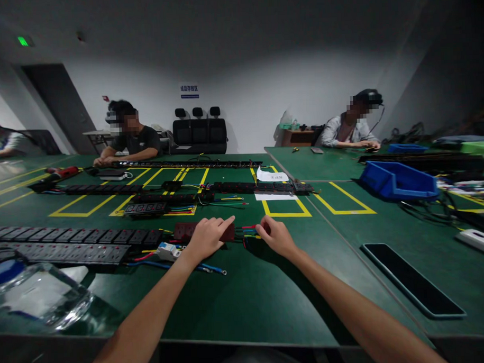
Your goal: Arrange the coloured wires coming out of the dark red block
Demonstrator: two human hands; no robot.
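Observation:
My left hand [207,239] lies over a dark red socket block [183,231], fingers across its top and the index finger stretched to the right. Colored wires [247,230], among them red, blue and yellow, come out of the block's right end. At their tips my right hand [276,236] is closed in a pinch. Left of the block runs a row of black socket modules [89,235], with a grey socket strip [78,253] in front of it. A small white and blue breaker [167,251] with red and blue leads sits just left of my left wrist.
A water bottle [43,294] lies front left; a phone [412,279] lies right. Further back are more socket strips [103,189], a white paper [272,175] and a blue bin [398,180]. Co-workers sit across the table, including one person [141,137] in dark clothing.

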